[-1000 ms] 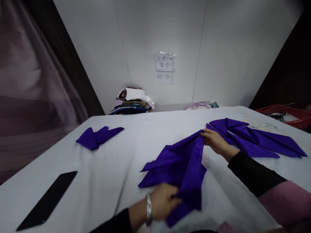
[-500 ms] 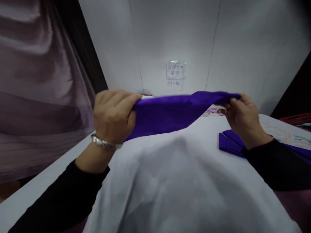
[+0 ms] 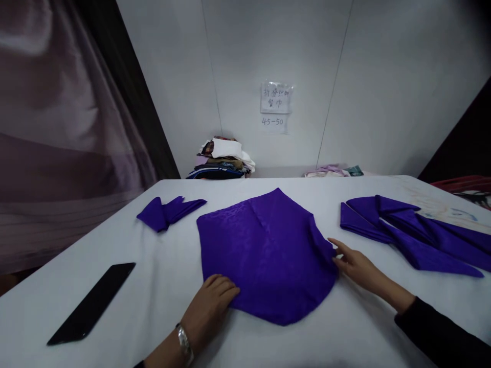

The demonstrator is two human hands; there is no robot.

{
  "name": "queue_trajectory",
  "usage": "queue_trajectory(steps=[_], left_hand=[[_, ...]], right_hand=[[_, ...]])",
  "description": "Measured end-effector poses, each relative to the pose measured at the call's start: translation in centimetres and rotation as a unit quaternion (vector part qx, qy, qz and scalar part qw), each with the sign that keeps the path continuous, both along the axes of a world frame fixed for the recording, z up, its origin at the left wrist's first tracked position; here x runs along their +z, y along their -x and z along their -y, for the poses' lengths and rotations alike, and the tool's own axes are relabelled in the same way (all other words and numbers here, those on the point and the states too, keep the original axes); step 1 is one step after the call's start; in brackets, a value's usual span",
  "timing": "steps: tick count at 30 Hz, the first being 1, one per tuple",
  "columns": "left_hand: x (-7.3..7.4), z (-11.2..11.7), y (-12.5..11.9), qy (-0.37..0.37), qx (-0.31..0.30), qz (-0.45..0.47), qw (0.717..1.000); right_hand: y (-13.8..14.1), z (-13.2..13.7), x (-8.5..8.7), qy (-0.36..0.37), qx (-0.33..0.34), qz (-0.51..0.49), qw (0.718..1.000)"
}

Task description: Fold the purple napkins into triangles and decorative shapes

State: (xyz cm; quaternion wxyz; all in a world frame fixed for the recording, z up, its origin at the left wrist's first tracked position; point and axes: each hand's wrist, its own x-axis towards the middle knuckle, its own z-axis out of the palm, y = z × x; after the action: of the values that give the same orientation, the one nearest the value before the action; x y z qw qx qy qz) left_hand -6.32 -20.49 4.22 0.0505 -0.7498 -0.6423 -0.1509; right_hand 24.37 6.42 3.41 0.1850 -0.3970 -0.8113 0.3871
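On the surface, a purple cloth lies spread, right edge unsmoothed. Left fingers rest loosely; whether right fingers pinch is unclear.

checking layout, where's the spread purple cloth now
In the head view, the purple cloth lies mid-picture on the white table, left hand on its near left edge, right hand at its right edge.

The spread cloth lay mid-table, between a bunched cloth at left and overlapping cloths at right. A slab lay before the bunched cloth; stacked clothes sat, apparently, behind the table.
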Motion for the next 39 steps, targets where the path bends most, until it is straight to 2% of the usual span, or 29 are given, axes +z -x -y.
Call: queue_trajectory(steps=[3, 6, 8, 11, 13, 15, 19, 23, 28, 30, 33, 35, 37, 39], left_hand=[[-0.6, 1.2, 0.5, -0.002, -0.012, 0.029, 0.999], [-0.9, 2.3, 1.2, 0.006, 0.003, 0.031, 0.999], [-1.2, 3.0, 1.7, -0.005, 0.021, 0.021, 1.000], [-1.9, 3.6, 2.7, -0.044, 0.046, -0.002, 0.998], [-2.3, 3.8, 3.3, -0.075, 0.060, -0.017, 0.995], [-2.6, 3.9, 3.8, -0.093, 0.077, -0.021, 0.992], [-2.3, 4.2, 4.0, -0.082, 0.148, 0.009, 0.986], [-1.4, 4.6, 3.4, -0.070, 0.237, 0.075, 0.966], [-0.4, 4.5, 1.4, -0.021, 0.287, 0.159, 0.944], [-0.4, 4.3, 0.6, -0.014, 0.287, 0.176, 0.942], [-0.7, 4.3, -0.2, -0.020, 0.274, 0.190, 0.943], [-1.0, 4.3, -0.4, -0.023, 0.249, 0.210, 0.945], [-0.9, 3.9, -0.7, -0.018, 0.220, 0.254, 0.942], [-0.2, 3.0, -1.2, -0.008, 0.199, 0.318, 0.927]], right_hand=[[0.9, -0.9, 0.5, -0.105, 0.007, 0.056, 0.993], [2.4, -2.2, 0.4, -0.132, 0.014, 0.056, 0.989], [3.2, -3.2, -0.1, -0.100, -0.007, 0.035, 0.994], [3.8, -4.6, -0.8, 0.027, -0.045, -0.032, 0.998], [3.7, -5.2, -0.7, 0.106, -0.059, -0.096, 0.988], [3.3, -5.4, -0.4, 0.135, -0.081, -0.152, 0.976], [1.7, -5.5, 0.2, 0.106, -0.144, -0.190, 0.965], [-0.1, -5.8, -0.3, 0.055, -0.164, -0.196, 0.965], [-2.3, -7.3, -1.7, -0.005, -0.203, -0.113, 0.973], [-3.1, -7.8, -2.0, -0.070, -0.206, -0.059, 0.974], [-3.2, -7.0, -1.6, -0.215, -0.161, 0.003, 0.963], [-2.4, -4.7, -0.9, -0.257, -0.095, -0.006, 0.962], [-0.9, -0.9, 0.1, -0.211, -0.001, -0.036, 0.977], [1.0, 3.8, 1.1, -0.116, 0.137, -0.055, 0.982]])
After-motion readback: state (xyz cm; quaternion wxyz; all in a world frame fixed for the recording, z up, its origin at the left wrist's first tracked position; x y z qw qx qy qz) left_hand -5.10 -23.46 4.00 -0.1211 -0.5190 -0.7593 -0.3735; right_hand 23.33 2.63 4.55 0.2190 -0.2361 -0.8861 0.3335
